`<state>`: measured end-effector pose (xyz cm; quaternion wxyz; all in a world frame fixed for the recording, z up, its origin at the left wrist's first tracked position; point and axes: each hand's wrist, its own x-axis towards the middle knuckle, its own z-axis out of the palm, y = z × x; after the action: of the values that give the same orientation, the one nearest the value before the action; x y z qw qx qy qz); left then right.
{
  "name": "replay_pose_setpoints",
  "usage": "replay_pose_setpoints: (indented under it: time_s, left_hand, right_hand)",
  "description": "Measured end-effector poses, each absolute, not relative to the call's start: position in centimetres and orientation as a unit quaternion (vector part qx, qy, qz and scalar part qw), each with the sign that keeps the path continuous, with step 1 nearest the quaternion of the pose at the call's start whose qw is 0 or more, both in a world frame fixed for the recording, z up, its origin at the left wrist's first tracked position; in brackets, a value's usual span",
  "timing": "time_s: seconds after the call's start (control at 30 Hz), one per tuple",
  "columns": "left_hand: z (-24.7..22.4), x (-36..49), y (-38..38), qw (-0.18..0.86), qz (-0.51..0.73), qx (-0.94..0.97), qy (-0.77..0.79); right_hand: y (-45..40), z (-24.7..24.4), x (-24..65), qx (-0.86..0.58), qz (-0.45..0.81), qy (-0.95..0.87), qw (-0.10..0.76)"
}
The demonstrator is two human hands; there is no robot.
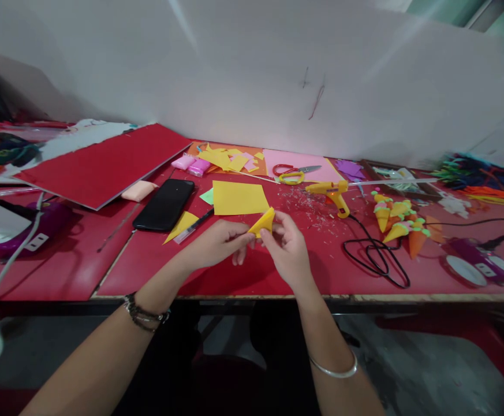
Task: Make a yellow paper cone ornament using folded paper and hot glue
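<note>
Above the red table my two hands hold a small yellow paper cone (262, 225). My left hand (226, 242) pinches its lower left end, and my right hand (287, 247) grips it from the right with thumb and fingers. Just behind the hands lies a yellow sheet of paper (239, 197). Left of it are a small green paper piece (207, 196), a yellow paper piece (183, 225) and a pen or cutter (195, 224) whose exact kind I cannot make out.
A yellow glue gun (333, 195) with a black cord lies right, near finished paper cones (396, 222). Scissors (297, 171) and yellow scraps (226, 159) lie at the back. A black phone (164, 203), a red board (108, 164) and a purple power strip (39, 231) are left.
</note>
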<state>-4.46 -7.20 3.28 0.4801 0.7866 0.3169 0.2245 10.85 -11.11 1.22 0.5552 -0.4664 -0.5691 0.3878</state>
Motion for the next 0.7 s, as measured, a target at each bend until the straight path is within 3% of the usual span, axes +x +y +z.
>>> replay_pose_setpoints:
  time_s: [0.3,0.7]
  left_hand:
    - [3.1,-4.5,-7.3,0.47,0.18,0.819,0.274]
    - [3.5,-4.5,-7.5,0.481,0.177,0.817,0.264]
  right_hand:
    - [-11.3,1.6,11.3,-0.467,0.394,-0.611,0.503]
    - [-11.6,1.5,10.2,-0.493,0.391,-0.536,0.563]
